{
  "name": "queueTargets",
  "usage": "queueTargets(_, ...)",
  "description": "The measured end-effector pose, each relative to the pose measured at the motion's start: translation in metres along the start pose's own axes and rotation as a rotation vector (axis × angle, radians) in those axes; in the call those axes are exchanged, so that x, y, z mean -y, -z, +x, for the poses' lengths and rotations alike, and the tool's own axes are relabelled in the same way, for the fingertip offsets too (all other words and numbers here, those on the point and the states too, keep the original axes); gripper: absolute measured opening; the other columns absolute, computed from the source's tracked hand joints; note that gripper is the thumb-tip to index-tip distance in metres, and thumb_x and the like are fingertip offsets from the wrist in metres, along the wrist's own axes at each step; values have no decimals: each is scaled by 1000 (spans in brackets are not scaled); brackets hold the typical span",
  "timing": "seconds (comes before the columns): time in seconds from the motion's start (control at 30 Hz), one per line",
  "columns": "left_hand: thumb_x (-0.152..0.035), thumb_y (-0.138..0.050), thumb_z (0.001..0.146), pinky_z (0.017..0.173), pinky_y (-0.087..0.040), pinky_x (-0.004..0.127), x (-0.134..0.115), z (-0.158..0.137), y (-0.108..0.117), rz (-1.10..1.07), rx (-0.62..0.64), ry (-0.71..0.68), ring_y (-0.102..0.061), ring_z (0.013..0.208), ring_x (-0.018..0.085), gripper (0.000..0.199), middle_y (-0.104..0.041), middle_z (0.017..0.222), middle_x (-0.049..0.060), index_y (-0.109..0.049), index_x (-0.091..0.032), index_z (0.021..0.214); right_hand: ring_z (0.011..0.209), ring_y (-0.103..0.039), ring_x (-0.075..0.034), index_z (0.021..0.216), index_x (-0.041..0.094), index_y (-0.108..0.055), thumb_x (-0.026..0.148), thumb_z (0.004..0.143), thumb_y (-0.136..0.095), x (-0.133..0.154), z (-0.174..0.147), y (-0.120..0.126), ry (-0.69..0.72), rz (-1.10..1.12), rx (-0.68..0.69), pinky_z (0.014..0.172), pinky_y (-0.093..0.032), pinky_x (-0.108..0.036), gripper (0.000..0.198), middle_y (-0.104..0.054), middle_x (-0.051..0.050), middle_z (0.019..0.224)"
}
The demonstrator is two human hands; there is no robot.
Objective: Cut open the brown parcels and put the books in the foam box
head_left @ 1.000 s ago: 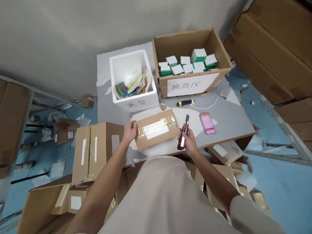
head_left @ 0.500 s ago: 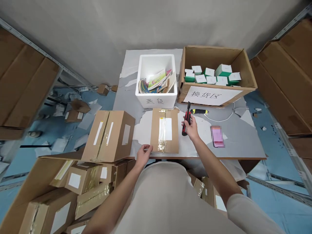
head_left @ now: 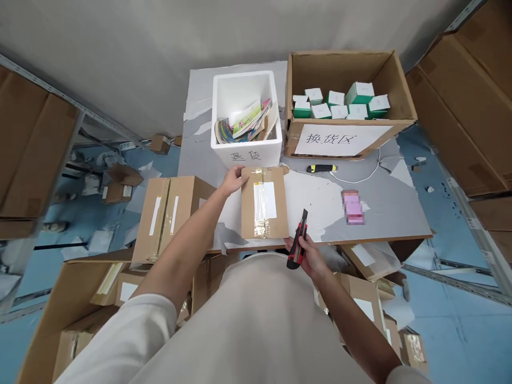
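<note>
A small taped cardboard box [head_left: 282, 202] with a white label lies near the front edge of the table. My left hand [head_left: 233, 181] is at its far left corner, fingers closed over the edge. In my right hand [head_left: 311, 257] is a red and black utility knife [head_left: 296, 242], its tip pointing away from me. The fingertips of that hand reach the box's near right corner. Beyond the box, a second knife, yellow and black [head_left: 322, 168], lies on the table.
A white foam box [head_left: 246, 154] with booklets stands behind. To its right, a large open carton [head_left: 352, 125] holds several green and white boxes [head_left: 360, 93]. A bigger carton [head_left: 154, 234] sits at left, a pink item [head_left: 353, 207] at right. Cartons fill a bin [head_left: 48, 314] below.
My left hand has moved from the box's near left corner to its far left corner. My right hand has brought the utility knife toward me, to the near right corner.
</note>
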State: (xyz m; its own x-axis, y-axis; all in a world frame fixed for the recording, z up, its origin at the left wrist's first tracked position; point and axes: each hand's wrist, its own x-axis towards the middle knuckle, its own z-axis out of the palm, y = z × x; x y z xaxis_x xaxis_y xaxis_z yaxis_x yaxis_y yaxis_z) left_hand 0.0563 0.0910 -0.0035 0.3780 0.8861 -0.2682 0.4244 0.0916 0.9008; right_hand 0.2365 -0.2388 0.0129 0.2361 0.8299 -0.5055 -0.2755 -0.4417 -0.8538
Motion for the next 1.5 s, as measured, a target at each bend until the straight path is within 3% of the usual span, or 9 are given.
queueTargets(0.13, -30, -67, 70, 93, -49, 39, 19, -34, 11, -50, -202, 36, -60, 108, 22, 51, -61, 119, 14, -52, -14, 117, 102, -62, -23, 125, 26, -51, 40, 91, -55, 1, 21, 7, -2, 46, -23, 80, -55, -43, 37, -63, -7, 117)
queueTargets(0.27, -39, -63, 75, 85, -52, 37, 45, -101, 10, -64, -449, 110, -60, 105, 21, 46, -59, 116, 13, -49, -16, 113, 99, -67, -23, 120, 31, -45, 46, 84, -58, 21, 76, 20, 46, 243, -132, 76, -57, -44, 41, -68, -5, 109)
queueTargets(0.33, -44, -62, 76, 79, -53, 34, 56, -138, -1, -85, -469, 151, -61, 100, 20, 46, -58, 116, 13, -47, -18, 110, 102, -66, -21, 106, 29, -48, 40, 78, -64, 40, 113, 22, 83, 322, -178, 79, -57, -41, 35, -68, -4, 109)
queueTargets(0.47, -46, -65, 73, 82, -51, 37, 61, -181, -21, 20, -487, 217, -62, 96, 21, 46, -58, 110, 10, -48, -18, 106, 99, -67, -19, 96, 27, -49, 35, 73, -68, 74, 163, 22, 115, 251, -70, 80, -57, -37, 31, -68, -3, 106)
queueTargets(0.6, -34, -65, 70, 101, -41, 45, 40, -168, -12, 346, -520, 27, -48, 123, 29, 60, -51, 126, 15, -45, -18, 124, 83, -69, -17, 106, 26, -53, 43, 73, -69, 79, 153, 36, 152, 47, -20, 73, -58, -34, 41, -67, -4, 107)
queueTargets(0.7, -39, -67, 68, 111, -27, 51, 18, -142, -4, 625, -277, -190, -29, 138, 35, 78, -35, 146, 18, -39, -17, 137, 59, -64, -12, 130, 25, -48, 49, 76, -65, 67, 120, 56, 105, -147, 7, 56, -56, -30, 61, -67, -6, 103)
queueTargets(0.87, -74, -68, 53, 110, -4, 65, -4, -114, -18, 981, 55, -315, -13, 142, 46, 116, -20, 156, 20, -30, -17, 147, 48, -56, -9, 151, 34, -20, 43, 82, -58, 53, 78, 66, 21, -237, 100, 44, -51, -27, 79, -66, -4, 100)
queueTargets(1.1, -81, -60, 53, 110, -2, 62, -1, -112, -33, 1097, 32, -305, -14, 142, 45, 120, -21, 155, 21, -28, -15, 148, 47, -53, -7, 149, 34, -26, 34, 84, -56, 62, 72, 61, -19, -234, 156, 42, -49, -23, 72, -64, -2, 93)
queueTargets(1.5, -79, -64, 50, 109, -2, 64, 3, -121, -40, 1093, 12, -191, -10, 142, 46, 123, -16, 157, 18, -26, -18, 149, 42, -51, -6, 148, 35, -32, 23, 86, -48, 69, 46, 78, -63, -529, 264, 42, -43, -19, 65, -57, 4, 72)
